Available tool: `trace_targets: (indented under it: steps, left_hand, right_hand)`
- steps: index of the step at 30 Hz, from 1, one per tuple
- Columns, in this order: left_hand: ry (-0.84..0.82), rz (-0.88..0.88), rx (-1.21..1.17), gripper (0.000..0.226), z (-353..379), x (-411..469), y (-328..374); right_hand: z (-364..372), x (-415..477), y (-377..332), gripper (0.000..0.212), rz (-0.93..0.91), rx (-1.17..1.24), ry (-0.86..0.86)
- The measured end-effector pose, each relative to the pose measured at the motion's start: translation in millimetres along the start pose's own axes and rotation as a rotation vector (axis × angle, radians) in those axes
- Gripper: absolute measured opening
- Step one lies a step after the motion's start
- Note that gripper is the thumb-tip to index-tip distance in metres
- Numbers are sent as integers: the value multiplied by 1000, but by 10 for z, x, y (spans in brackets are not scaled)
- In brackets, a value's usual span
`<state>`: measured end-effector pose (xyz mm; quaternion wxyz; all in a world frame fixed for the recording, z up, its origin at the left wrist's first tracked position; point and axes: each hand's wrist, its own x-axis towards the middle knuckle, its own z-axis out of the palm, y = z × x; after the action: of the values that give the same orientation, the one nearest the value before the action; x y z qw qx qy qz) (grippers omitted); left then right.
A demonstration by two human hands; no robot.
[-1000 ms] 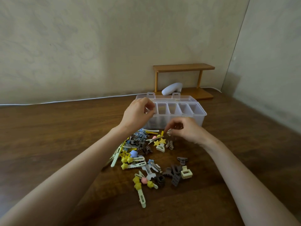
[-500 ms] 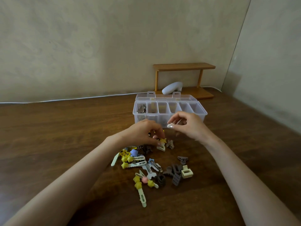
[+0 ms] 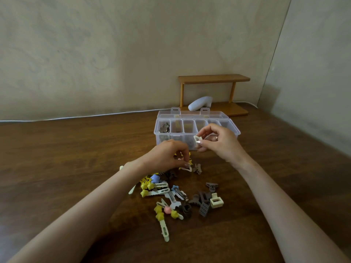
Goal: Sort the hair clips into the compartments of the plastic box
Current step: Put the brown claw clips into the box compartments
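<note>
Loose hair clips (image 3: 171, 198) lie heaped on the bench (image 3: 66, 158), nearest the viewer. At the heap's far edge the left hand (image 3: 167, 157), fingers curled, pinches a pale snap clip (image 3: 187, 168) resting on the bench. The right hand (image 3: 220, 144) holds a small white claw clip (image 3: 197, 139) between thumb and forefinger, raised just before the open plastic box (image 3: 161, 138), whose leftmost compartment holds brown flower clips (image 3: 164, 128). A wooden shelf (image 3: 213, 79) stands behind.

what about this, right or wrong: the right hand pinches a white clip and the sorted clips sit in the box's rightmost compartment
Wrong compartment: the head view shows the sorted clips in the box's leftmost compartment. The right hand does pinch a white clip.
</note>
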<state>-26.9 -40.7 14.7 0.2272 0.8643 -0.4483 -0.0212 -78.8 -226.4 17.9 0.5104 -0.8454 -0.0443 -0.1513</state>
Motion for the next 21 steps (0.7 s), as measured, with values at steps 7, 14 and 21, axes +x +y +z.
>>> trace_targets:
  steps: [7,14,21]
  left_hand:
    - [122,-40,-158,11,-29,2,9]
    - [206,-88,-241,13,-37,8,-31]
    - [231,-112,-265,12,-27,12,-54]
  right_hand:
    - [29,195,-96,17,-177,-259,305]
    - [108,423,-138,26,-185,-520,261]
    - [-14,189,-92,16,-176,-351,274]
